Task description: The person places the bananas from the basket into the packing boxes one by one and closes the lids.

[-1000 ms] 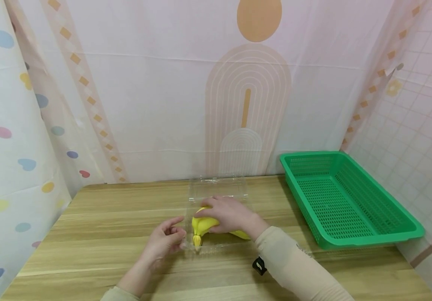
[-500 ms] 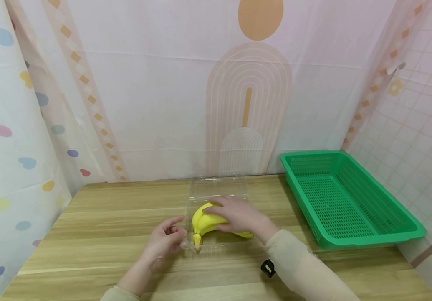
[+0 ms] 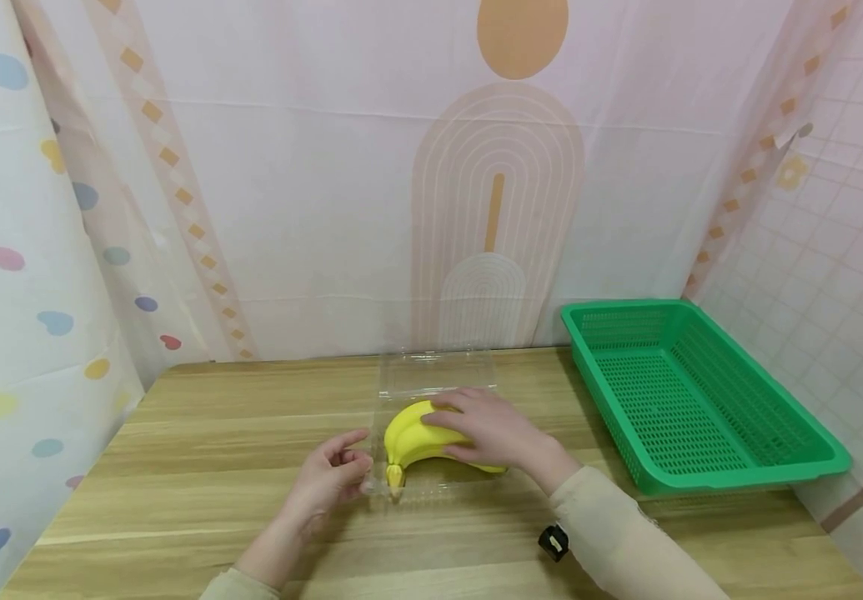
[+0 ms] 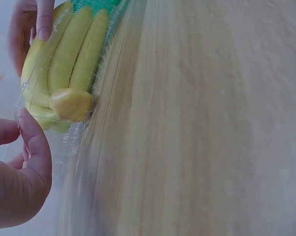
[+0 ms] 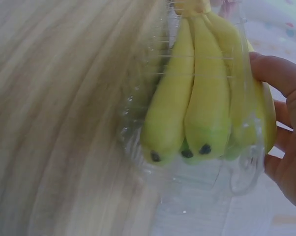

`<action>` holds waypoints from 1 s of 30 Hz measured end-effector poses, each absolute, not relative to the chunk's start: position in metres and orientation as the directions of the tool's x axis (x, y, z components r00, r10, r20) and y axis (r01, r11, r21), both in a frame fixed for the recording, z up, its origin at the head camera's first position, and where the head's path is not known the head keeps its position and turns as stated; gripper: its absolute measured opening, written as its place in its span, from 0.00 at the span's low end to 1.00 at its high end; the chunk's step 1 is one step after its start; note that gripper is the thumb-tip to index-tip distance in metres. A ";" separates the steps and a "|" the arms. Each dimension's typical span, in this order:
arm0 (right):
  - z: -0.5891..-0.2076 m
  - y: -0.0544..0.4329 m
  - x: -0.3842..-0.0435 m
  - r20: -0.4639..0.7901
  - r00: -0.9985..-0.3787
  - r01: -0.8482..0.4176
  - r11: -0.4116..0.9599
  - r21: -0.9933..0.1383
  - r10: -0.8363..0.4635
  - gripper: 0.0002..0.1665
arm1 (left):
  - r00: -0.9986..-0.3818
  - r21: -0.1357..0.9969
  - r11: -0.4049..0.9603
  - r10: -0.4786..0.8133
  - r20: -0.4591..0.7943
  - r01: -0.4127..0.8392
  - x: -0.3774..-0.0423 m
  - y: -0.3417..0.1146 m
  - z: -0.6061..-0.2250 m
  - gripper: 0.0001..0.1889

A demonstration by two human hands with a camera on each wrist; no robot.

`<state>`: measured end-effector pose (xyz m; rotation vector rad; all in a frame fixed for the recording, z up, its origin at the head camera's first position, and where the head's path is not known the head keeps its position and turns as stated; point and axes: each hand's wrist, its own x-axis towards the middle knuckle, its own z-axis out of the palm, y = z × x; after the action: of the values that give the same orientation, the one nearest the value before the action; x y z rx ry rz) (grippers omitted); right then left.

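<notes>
A bunch of yellow bananas (image 3: 410, 440) lies inside a clear plastic clamshell box (image 3: 377, 417) whose lid (image 3: 434, 373) is folded back toward the wall. The stem end points to the near left corner. My left hand (image 3: 329, 475) pinches the box's left rim between thumb and index finger, as the left wrist view also shows. My right hand (image 3: 487, 427) rests on top of the bunch, its fingers spread over the far side and its thumb (image 5: 273, 71) on the near side. Dark banana tips (image 5: 204, 149) show through the box wall in the right wrist view.
A green plastic basket (image 3: 701, 482) with a slotted floor stands on the right side of the wooden table (image 3: 213, 450). Patterned curtains (image 3: 311, 208) hang behind and on both sides. A black strap piece (image 3: 554, 542) hangs at the right sleeve.
My right hand has slid right along the bunch, uncovering more of the left-hand bananas. The bananas have settled slightly, and my left hand has stayed at the box rim.
</notes>
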<state>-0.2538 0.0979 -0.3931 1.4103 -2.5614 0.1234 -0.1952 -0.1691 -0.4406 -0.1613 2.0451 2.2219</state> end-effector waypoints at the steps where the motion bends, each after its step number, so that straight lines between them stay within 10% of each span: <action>1: -0.394 0.099 -0.254 0.241 -0.508 -0.847 0.531 0.034 -0.827 0.27 | -0.987 0.984 -0.082 0.014 -0.158 -0.159 -0.195 -0.169 -0.440 0.29; 20: -0.405 0.118 -0.260 0.581 -0.278 -0.907 0.408 0.102 -0.765 0.20 | -0.983 0.984 -0.019 -0.023 -0.180 -0.180 -0.192 -0.170 -0.442 0.27; 30: -0.406 0.131 -0.261 0.672 -0.265 -0.910 0.411 0.064 -0.692 0.20 | -0.987 0.988 0.034 -0.043 -0.152 -0.154 -0.198 -0.176 -0.439 0.25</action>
<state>-0.2608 0.1313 -0.4057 1.3551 -2.0425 0.4484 -0.1977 -0.1763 -0.4391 -0.2100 2.2000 2.1188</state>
